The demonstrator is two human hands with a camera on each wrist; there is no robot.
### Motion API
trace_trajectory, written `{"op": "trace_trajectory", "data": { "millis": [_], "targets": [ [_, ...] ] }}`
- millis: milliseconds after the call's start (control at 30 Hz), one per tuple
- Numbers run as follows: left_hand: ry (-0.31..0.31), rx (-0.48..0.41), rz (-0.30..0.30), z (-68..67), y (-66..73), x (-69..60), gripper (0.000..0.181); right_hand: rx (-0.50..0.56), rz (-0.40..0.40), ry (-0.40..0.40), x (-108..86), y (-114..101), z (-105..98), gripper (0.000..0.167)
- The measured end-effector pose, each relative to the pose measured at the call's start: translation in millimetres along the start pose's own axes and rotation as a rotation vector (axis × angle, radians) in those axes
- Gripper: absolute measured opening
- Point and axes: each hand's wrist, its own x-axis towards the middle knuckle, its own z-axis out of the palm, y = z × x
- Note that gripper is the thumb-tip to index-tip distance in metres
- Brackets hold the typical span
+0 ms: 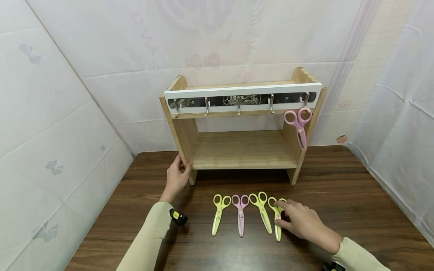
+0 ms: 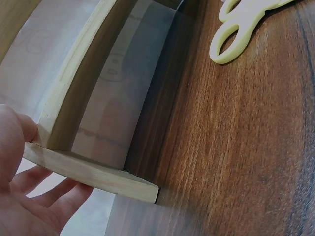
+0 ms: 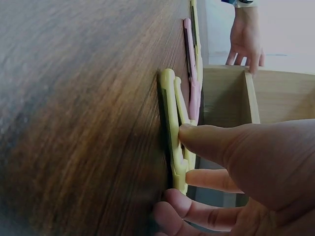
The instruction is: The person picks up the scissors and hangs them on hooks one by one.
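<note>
A wooden shelf (image 1: 237, 150) stands upright, with a white board of metal hooks (image 1: 239, 107) across its front. My left hand (image 1: 176, 177) grips the lower part of its left side panel (image 2: 98, 174), thumb in front and fingers behind. My right hand (image 1: 301, 220) pinches the rightmost yellow scissors (image 1: 278, 227), which lie on the table; the thumb (image 3: 206, 140) presses the blade side and fingers reach the handles. In a row to its left are another pair of yellow scissors (image 1: 264, 214), pink scissors (image 1: 240, 216) and a third yellow pair (image 1: 217, 216).
Pink scissors (image 1: 300, 130) hang by one handle loop from the far right hook, blades down. The dark wood-grain table (image 1: 325, 188) carries everything. Patterned white cloth (image 1: 135, 94) covers the wall behind and both sides.
</note>
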Motion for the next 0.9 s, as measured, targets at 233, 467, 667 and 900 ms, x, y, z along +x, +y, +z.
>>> {"op": "trace_trajectory", "data": {
  "millis": [233,467,667,900],
  "targets": [
    [-0.007,-0.001,-0.002,-0.5,0.3,-0.3,0.048,0.000,0.004,-0.046,-0.4,1,-5,0.051],
    [-0.006,-0.009,0.003,0.0,-0.1,0.2,0.049,0.024,-0.033,-0.111,-5.6,10,-15,0.048],
    [-0.008,-0.012,0.003,-0.2,-0.3,-0.1,0.049,0.023,-0.132,-0.079,-13.0,24,-21,0.051],
    [-0.010,-0.003,0.003,-0.1,-2.3,0.4,0.048,-0.002,-0.036,-0.071,-15.1,35,-25,0.039]
  ]
}}
